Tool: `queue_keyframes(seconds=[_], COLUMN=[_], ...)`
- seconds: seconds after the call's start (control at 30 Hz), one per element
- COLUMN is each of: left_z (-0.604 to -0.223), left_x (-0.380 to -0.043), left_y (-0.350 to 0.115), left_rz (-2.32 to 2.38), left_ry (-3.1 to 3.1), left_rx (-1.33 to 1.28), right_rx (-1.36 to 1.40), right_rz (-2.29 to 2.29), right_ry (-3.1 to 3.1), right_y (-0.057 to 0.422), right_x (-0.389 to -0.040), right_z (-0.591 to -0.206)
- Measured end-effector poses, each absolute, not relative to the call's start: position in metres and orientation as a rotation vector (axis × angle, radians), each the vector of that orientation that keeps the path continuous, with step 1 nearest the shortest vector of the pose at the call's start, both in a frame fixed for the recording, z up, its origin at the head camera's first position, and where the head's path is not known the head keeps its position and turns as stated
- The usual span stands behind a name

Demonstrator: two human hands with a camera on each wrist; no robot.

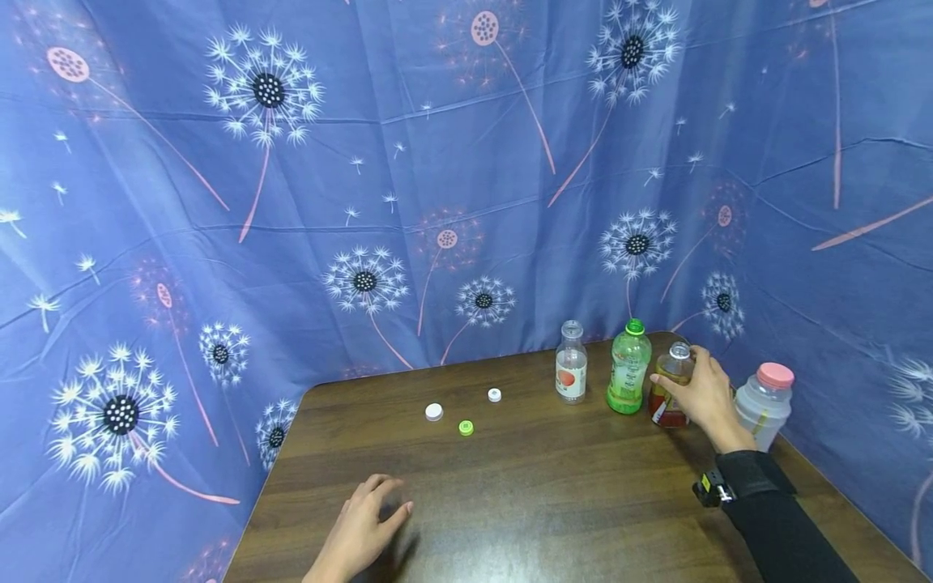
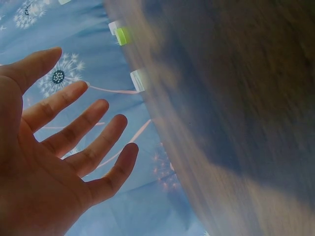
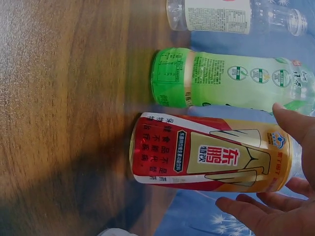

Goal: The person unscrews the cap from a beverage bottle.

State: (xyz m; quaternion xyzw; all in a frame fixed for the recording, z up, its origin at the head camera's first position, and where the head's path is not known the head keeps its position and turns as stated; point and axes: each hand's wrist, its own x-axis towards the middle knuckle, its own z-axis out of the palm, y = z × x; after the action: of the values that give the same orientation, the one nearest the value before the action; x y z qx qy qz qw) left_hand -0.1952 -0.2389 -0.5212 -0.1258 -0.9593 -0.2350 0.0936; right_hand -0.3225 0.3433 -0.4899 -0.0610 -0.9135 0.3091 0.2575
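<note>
Red-and-gold bottle under right hand, far right of table

Red-and-gold drink bottle (image 1: 669, 389) stands upright on wooden table (image 1: 554, 502), far right corner, third in a row of 4. Right hand (image 1: 703, 397) wraps loosely round its neck/shoulder from the right side; right-wrist view shows thumb on upper edge of label, fingers (image 3: 256, 209) spread under the far side, palm not tight to the body. Contact at thumb looks real, firmness of grip cannot tell. Bottle has no cap, mouth bare. Black sleeve w/ wrist camera mount behind the hand.

Neighbours: green bottle (image 1: 628, 366) w/ green cap just beside it on the left, nearly touching; clear bottle (image 1: 571, 362) w/ red-white label next left, uncapped; frosted bottle w/ pink cap (image 1: 761, 403) behind/right of the hand, at table edge.

Left hand (image 1: 364, 526) near front-left of table, fingers straight and spread, holds nothing; left-wrist view shows open palm, blurred. Whether it touches the wood cannot tell. Hands well apart.

Loose caps mid-table, ahead of left hand: white cap (image 1: 433, 411), green cap (image 1: 466, 427), small white cap (image 1: 494, 394), each apart from the others.

Blue dandelion-print cloth (image 1: 408, 162) hangs on all sides behind the table
</note>
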Motion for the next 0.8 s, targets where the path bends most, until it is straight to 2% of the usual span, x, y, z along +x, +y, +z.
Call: queue_keyframes(seconds=[0.8], left_z=[-0.526], left_x=[-0.1955], left_y=[-0.2386], left_rz=[-0.676], left_ry=[-2.89], left_rx=[-0.359], right_rx=[-0.226], right_rz=[0.786], right_ry=[-2.526], right_y=[0.3428], right_x=[-0.3254], right_z=[-0.4933])
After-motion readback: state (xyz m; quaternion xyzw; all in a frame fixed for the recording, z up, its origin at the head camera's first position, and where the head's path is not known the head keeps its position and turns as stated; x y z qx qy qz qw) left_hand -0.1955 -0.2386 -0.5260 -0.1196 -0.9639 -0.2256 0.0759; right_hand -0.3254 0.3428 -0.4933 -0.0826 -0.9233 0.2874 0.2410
